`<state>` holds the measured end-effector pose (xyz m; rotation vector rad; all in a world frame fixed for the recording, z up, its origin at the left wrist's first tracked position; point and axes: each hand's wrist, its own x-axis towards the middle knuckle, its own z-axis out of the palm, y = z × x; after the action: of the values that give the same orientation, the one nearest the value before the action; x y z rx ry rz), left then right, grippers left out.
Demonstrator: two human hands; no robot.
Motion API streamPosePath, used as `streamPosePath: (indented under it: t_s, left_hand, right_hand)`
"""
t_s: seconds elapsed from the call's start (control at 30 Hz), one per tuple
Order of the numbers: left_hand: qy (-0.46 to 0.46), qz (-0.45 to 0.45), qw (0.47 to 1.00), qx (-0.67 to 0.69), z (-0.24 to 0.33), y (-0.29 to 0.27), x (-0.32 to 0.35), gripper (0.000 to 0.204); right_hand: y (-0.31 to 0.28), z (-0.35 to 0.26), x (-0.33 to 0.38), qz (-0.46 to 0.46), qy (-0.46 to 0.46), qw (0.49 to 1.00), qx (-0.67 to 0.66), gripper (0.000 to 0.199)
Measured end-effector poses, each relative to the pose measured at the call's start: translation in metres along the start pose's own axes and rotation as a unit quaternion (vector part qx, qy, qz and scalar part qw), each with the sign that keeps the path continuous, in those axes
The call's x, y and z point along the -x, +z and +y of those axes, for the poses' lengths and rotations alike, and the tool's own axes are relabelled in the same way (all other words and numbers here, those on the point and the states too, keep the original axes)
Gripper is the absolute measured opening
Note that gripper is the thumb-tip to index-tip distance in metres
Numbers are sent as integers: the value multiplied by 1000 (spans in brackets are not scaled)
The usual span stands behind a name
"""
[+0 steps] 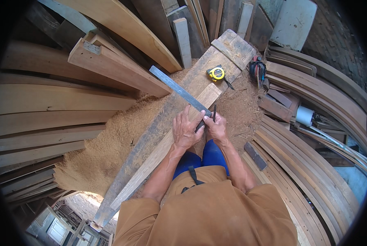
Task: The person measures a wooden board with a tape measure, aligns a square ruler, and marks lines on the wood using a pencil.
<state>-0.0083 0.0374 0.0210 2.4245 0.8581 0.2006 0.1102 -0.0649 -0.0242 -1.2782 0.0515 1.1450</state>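
Note:
A try square lies across a long wooden strip [208, 95]; its grey metal blade [173, 87] reaches out past the strip to the far left. My left hand [186, 128] presses on the strip, thumb and fingers closed about the square near its dark stock [200, 125]. Beside it, my right hand [217, 128] pinches a slim dark pencil [215, 111], which stands upright by the end of the blade. The strip rests lengthwise on a worn plank bench [161, 119]. Farther along the bench sits a yellow and black tape measure [217, 74].
Boards [48, 98] lean in stacks on the left, and more lumber [310, 168] is piled on the right. Sawdust [105, 147] covers the floor. A red and black power tool [257, 70] is right of the bench's far end. A small dark block [255, 156] lies on the right-hand boards.

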Motion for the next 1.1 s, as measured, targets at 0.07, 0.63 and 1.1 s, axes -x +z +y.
streamPosePath:
  t_s: [0.07,0.63,1.1]
  left_hand:
    - [-3,-2,1000,0,0,-1,0,71]
    - [0,4,1000,-1,3,-1,0,68]
    - [11,5,1000,-3,4,-1,-1,69]
  right_hand:
    - [0,-1,1,-2,-1,1000,-1,11]
    - [1,-5,0,2,2,1000,-1,13]
    - [-22,-76,10,144,-191,890,388,30]
